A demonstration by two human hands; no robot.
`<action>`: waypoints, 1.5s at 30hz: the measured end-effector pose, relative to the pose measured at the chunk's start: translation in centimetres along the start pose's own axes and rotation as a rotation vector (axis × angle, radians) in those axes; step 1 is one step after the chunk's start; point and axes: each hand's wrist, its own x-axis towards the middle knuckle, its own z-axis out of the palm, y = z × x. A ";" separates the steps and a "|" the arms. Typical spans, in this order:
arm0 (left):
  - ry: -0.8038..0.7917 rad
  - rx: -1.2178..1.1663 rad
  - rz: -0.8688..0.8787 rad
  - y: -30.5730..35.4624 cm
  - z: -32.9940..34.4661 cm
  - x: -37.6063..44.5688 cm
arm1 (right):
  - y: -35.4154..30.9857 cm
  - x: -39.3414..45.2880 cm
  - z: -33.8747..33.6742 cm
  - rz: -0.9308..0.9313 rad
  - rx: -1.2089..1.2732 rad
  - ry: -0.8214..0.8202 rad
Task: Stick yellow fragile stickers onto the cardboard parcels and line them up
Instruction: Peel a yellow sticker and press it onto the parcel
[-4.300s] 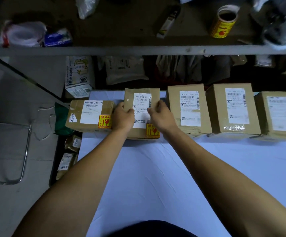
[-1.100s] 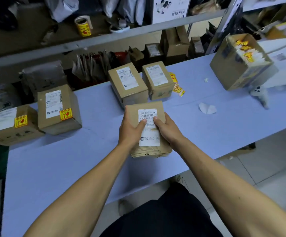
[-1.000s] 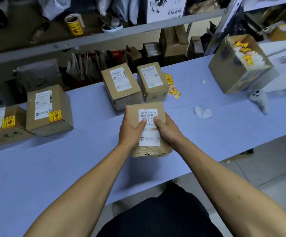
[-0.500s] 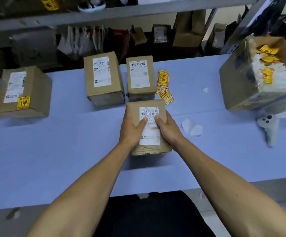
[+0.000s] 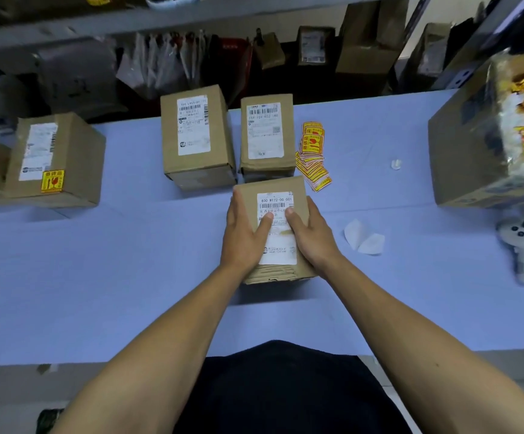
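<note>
Two hands clasp one cardboard parcel (image 5: 277, 228) from either side: the left hand (image 5: 244, 233) wraps the left edge with its thumb lying across the white shipping label (image 5: 275, 228), and the right hand (image 5: 312, 234) mirrors it on the right edge, thumb also on the label. On both hands the fingers are curled round the box walls, and their tips are hidden beneath or behind it. Whether the parcel rests on the blue table (image 5: 129, 277) or is held just above it cannot be told. No yellow sticker shows on its visible top face.

Just beyond the fingertips of the right hand lies the loose pile of fragile stickers (image 5: 312, 155), touching the right side of an unstickered parcel (image 5: 267, 136); another unstickered parcel (image 5: 196, 136) stands beside that one. Well to the left of the left hand sit two stickered parcels (image 5: 55, 159).

The step in hand appears to be positioning this parcel for labelling. It would be done well by setting the box flat and square, keeping one hand steadying it, and leaving a bare patch of cardboard free beside the label. Peeled backing papers (image 5: 364, 241) lie near the right wrist.
</note>
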 end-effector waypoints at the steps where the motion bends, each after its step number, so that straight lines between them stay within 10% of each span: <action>1: 0.000 0.005 0.004 0.1 -0.1 0.0 | 0.0 0.0 -0.1 0.009 -0.003 -0.006; 14: -0.131 0.687 0.472 1.8 -0.4 3.9 | -3.1 5.5 -5.9 -0.200 -0.612 0.152; 25: -0.077 0.694 0.508 0.8 0.3 4.8 | -3.9 14.7 -6.2 -0.376 -1.018 0.137; 45: -0.076 0.633 0.504 0.6 0.4 4.8 | -3.4 14.3 -6.3 -0.649 -0.900 0.466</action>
